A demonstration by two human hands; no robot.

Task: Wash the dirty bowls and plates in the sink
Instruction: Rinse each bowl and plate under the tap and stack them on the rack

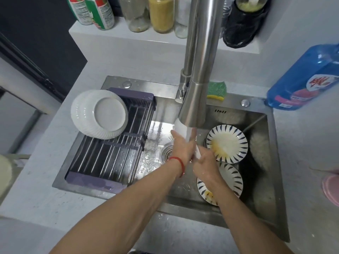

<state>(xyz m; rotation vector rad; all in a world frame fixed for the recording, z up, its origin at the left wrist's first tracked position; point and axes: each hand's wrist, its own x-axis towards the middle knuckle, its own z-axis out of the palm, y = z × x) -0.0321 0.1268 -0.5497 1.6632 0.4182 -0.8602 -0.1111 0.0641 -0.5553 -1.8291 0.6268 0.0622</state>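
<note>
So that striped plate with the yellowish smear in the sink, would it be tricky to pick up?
Probably slippery: the striped plate carries a wet, greasy-looking yellow film and sits beside the running water. It looks like glazed ceramic, so likely stiff and breakable if dropped. It leans on another plate, so it may slide when nudged.

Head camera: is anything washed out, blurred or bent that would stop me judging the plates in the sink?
Head view: glare whitens the wet sink floor beside the drain; the water stream blurs where both hands meet, left hand, right hand; wide-angle bending curves the faucet and counter edges; the sink's right side is shadowed, yet the upper patterned plate reads clearly, yellowish residue visible.
</note>
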